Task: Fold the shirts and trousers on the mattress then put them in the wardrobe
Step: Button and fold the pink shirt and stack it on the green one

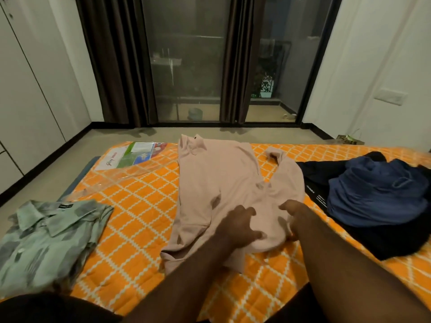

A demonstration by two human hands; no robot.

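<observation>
**A:** ok so where's the pink shirt (221,178) at right now?

**B:** Middle of the mattress (140,217), lying flat-ish. Soft knit, polo collar at the far end, one short sleeve flopped out to the right. The near hem is rumpled where both hands are on it.

**A:** gripping it or what?

**B:** The left hand (238,226) rests on the cloth with its fingers spread and a bit bent. The right hand (295,217) has its fingers curled down into the fabric, but it's blurry, so I honestly can't tell if it's pinching a fold.

**A:** and the rest?

**B:** The mattress is quilted, orange with a white diamond lattice. A green shirt (46,238) with blotchy grey print sits folded at the left, collar and buttons up. On the right, a crumpled blue garment (377,197) is heaped on a dark garment (384,241). There's crinkly clear plastic wrap (130,157) at the far left corner, and the flat white wardrobe (28,101) doors run along the left wall.
</observation>
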